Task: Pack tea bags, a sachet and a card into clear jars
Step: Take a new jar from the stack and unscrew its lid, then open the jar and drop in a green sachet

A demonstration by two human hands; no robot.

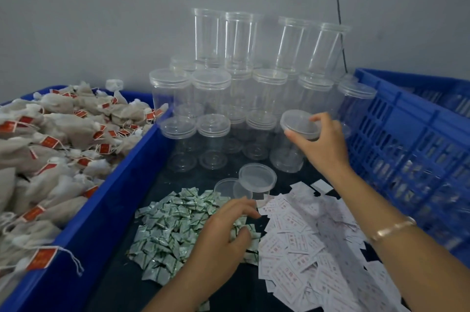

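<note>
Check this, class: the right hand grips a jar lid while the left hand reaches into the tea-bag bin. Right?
One part is wrong. In the head view the left hand pinches green sachets, not reaching into the tea-bag bin. The right hand does grip a jar lid.

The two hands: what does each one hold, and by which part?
The right hand grips a clear jar lid by its rim. The left hand rests on the sachets; whether it pinches one cannot be told.

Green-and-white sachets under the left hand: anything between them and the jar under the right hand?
Yes. The round clear plastic lid gripped by the right hand covers the mouth of that clear jar; two loose clear lids lie between.
</note>
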